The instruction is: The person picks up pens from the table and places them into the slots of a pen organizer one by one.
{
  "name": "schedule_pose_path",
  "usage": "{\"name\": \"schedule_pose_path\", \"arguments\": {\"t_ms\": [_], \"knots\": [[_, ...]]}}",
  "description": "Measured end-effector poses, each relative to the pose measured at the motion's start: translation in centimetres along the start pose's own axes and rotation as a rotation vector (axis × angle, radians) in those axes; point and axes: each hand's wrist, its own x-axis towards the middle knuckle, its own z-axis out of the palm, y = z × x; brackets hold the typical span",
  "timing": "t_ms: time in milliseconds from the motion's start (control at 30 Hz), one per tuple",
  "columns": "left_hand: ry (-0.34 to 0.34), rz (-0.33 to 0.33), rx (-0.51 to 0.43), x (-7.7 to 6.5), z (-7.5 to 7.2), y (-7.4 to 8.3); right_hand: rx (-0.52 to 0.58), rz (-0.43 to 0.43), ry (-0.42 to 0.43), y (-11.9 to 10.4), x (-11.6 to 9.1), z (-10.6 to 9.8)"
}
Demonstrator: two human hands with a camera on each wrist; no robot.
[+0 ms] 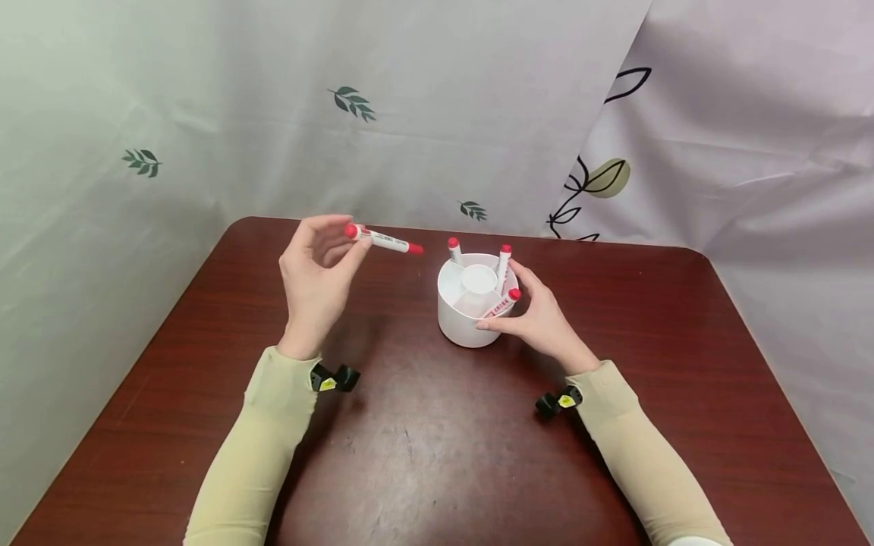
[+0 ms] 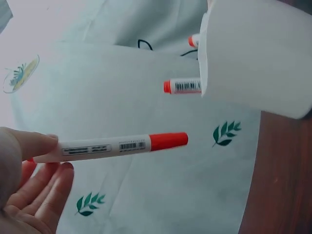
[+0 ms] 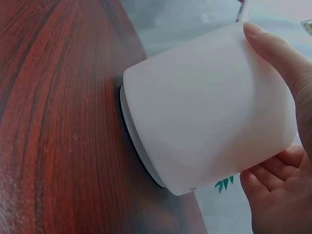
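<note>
A white marker point(image 1: 389, 241) with a red cap is pinched between the thumb and fingers of my left hand point(image 1: 317, 277), lifted above the table to the left of a round white pen holder point(image 1: 471, 326). In the left wrist view the red cap of this marker point(image 2: 105, 148) points toward the holder. My right hand point(image 1: 546, 318) grips the holder's right side, thumb at the front near the rim and fingers behind. Three red-capped markers stand in its compartments: one at the back left point(image 1: 455, 250), one at the back right point(image 1: 504, 269) and one leaning at the front right point(image 1: 503, 303).
The holder stands on a dark red-brown wooden table point(image 1: 410, 447) with rounded far corners. A pale curtain point(image 1: 273, 114) with leaf prints hangs behind and around the table. Each sleeve cuff carries a small black wrist camera point(image 1: 336, 378).
</note>
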Motion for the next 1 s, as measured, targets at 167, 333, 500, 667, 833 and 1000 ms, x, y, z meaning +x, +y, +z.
{"name": "schedule_pose_path", "arguments": {"t_ms": [167, 333, 500, 667, 833, 1000], "knots": [[0.012, 0.055, -0.069, 0.1, 1.0, 1.2, 0.008, -0.011, -0.002, 0.0, 0.0, 0.0], [0.010, 0.116, -0.115, 0.5, 1.6, -0.1, 0.023, -0.018, -0.003, 0.0, 0.0, 0.0], [-0.004, 0.123, -0.145, 0.4, 2.3, -0.5, 0.034, -0.017, -0.007, -0.2, 0.0, 0.0], [-0.055, 0.140, -0.116, -0.1, 3.2, 1.1, 0.043, -0.014, -0.007, -0.1, 0.0, 0.0], [-0.106, 0.103, -0.093, -0.9, 4.0, 2.1, 0.037, -0.011, -0.009, 0.1, 0.1, 0.0], [-0.160, 0.071, -0.065, -1.6, 4.6, 1.7, 0.021, -0.008, -0.007, 0.2, 0.0, 0.1]]}}
